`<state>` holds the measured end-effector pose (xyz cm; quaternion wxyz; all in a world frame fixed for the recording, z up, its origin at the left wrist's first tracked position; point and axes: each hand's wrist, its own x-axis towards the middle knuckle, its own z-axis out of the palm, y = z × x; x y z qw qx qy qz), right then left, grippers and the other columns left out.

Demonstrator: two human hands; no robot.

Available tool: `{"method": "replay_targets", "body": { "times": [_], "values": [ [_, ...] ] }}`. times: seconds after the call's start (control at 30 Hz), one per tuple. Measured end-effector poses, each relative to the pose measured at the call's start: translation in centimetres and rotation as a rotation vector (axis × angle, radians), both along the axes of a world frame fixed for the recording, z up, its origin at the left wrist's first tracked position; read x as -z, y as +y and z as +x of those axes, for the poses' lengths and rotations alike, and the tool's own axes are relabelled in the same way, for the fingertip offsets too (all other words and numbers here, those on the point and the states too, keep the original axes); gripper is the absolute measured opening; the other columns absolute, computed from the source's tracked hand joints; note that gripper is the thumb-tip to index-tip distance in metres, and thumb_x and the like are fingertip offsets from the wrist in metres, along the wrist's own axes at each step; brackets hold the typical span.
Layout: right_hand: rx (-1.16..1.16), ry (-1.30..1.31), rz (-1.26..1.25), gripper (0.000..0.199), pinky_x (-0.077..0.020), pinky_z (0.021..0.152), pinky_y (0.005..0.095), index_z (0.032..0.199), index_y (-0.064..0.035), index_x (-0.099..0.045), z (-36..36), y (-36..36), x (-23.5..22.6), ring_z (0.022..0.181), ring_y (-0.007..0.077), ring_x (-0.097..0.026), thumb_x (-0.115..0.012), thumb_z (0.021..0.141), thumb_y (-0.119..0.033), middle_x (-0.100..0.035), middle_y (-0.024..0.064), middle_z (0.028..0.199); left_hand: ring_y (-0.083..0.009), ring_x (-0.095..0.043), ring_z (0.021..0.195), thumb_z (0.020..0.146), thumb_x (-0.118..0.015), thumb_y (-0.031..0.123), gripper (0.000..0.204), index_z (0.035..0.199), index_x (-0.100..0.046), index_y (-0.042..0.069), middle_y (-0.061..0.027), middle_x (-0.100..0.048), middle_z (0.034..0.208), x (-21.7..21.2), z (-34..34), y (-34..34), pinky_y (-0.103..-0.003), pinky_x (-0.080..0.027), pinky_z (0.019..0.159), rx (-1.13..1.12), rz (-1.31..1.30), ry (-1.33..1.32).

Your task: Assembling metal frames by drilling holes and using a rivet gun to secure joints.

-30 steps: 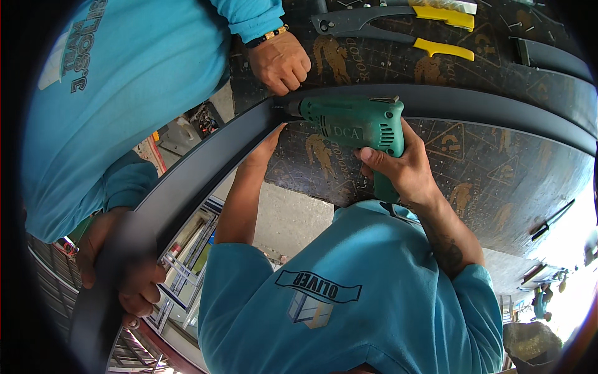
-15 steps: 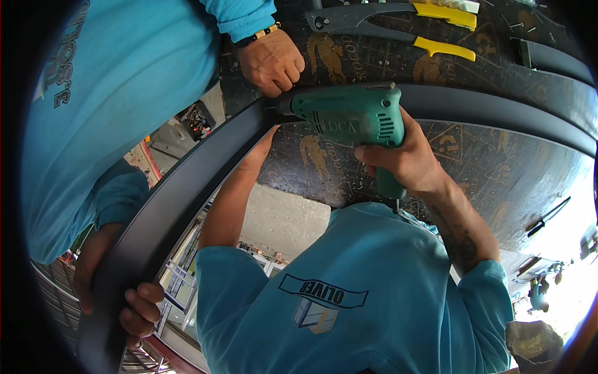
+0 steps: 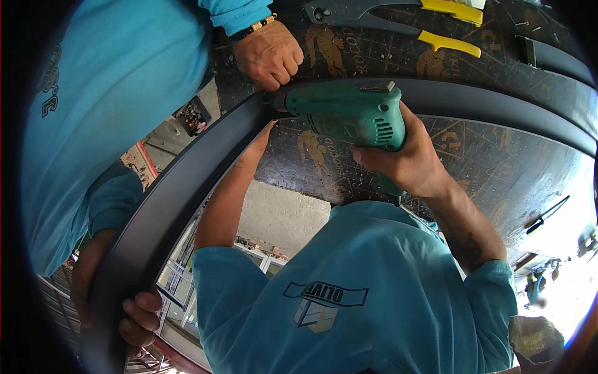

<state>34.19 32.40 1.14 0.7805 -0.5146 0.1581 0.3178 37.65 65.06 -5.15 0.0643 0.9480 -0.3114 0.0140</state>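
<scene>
My right hand (image 3: 408,159) is wrapped round the handle of a green power drill (image 3: 342,115). Its nose points left, at the corner where two dark grey profiles meet: one long profile (image 3: 180,187) slants to the lower left, the other (image 3: 486,103) runs right along the table. The bit's tip cannot be made out. My left hand (image 3: 255,149) grips the slanting profile from the near side just below that corner, its fingers mostly hidden by the profile. Just beyond the drill's nose, a co-worker's fist (image 3: 271,56) rests at the corner.
A co-worker's other hand (image 3: 140,318) holds the slanting profile's lower-left end. A cutter with yellow handles (image 3: 448,43) lies at the table's far side, near loose screws (image 3: 526,26) and another dark profile (image 3: 557,59). The dark printed tabletop (image 3: 299,165) ends above a concrete floor (image 3: 280,209).
The drill has tipped and shifted slightly left, its nose closer against the corner; less of its handle shows. My left hand and the co-worker's hands stay about where they were.
</scene>
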Motion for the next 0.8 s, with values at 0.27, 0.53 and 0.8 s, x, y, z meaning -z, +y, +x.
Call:
{"method": "replay_targets", "body": {
  "times": [0.27,0.53,0.8],
  "values": [
    [-0.006,-0.129,-0.117,0.065,-0.0445,0.093,0.0328,0.132,-0.0023,-0.046,-0.4,0.5,-1.6,0.106,0.0179,-0.057,-0.071,0.072,0.001,-0.06,0.0105,0.113,-0.0218,-0.06,0.11,0.097,-0.055,0.029,0.052,0.144,-0.032,0.025,0.0004,-0.052,0.136,1.0,-0.5,0.9,-0.035,-0.047,0.092,0.086,0.213,-0.165],
    [-0.118,-0.159,-0.242,0.07,-0.0459,0.095,0.0365,0.135,-0.0032,-0.043,-1.0,1.5,-2.5,0.109,0.0229,-0.059,-0.072,0.071,0.0,-0.06,0.0143,0.115,-0.0195,-0.061,0.111,0.097,-0.055,0.028,0.046,0.142,-0.045,0.026,0.0022,-0.055,0.135,1.3,-1.2,2.1,-0.035,-0.047,0.094,0.157,0.492,-0.3],
    [-0.123,-0.146,-0.267,0.072,-0.0462,0.096,0.037,0.136,-0.0051,-0.042,-0.9,1.5,-2.7,0.113,0.0278,-0.059,-0.072,0.071,-0.001,-0.059,0.0182,0.12,-0.0162,-0.063,0.104,0.098,-0.052,0.026,0.034,0.127,-0.057,0.009,-0.0031,-0.065,0.118,0.7,-0.8,1.5,-0.029,-0.049,0.089,0.174,0.449,-0.264]
  ]
}}
